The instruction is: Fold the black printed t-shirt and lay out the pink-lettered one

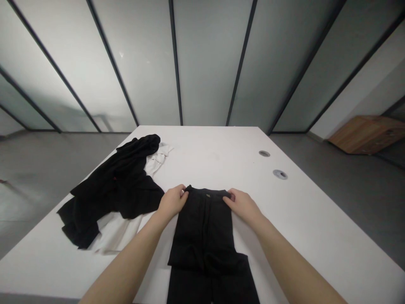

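Observation:
A pair of black trousers [218, 228] lies on the white table in front of me, waistband at the far end and legs running toward me past the lower edge of the view. My left hand [173, 200] pinches the left corner of the waistband between thumb and fingers. At the opposite corner, my right hand [242, 203] grips the waistband the same way. A small light mark shows at the middle of the waistband. The fabric is bunched in a fold across the upper legs. The near ends of the legs are out of view.
Left of the trousers is a loose heap of black clothing [126, 185] over white cloth [117, 232]. Two round grommets [280, 174] are set in the right side of the white table [215, 156]. Frosted glass panels stand behind; a wooden cabinet [367, 133] is at far right.

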The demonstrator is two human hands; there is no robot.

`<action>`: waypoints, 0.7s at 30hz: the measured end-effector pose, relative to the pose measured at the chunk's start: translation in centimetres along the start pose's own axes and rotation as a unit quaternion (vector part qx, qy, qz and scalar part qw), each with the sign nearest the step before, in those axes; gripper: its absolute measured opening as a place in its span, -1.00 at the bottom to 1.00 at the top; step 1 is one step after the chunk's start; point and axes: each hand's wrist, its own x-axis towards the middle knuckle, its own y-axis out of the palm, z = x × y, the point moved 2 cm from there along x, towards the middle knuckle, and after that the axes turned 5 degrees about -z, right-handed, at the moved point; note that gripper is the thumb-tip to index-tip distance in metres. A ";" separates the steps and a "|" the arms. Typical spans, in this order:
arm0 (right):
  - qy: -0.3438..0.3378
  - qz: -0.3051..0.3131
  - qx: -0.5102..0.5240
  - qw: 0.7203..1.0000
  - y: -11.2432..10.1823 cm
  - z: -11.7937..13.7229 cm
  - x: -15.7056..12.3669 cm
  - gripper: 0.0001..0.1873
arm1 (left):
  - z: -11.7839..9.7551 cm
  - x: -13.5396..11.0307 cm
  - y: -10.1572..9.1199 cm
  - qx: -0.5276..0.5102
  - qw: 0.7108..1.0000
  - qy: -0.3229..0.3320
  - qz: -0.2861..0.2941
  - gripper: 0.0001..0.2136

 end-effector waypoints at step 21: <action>-0.073 -0.098 0.441 0.889 -0.3 0.5 -0.5 -0.75 | -0.5 -0.2 -0.5 -0.553 0.829 0.024 -0.078 -0.71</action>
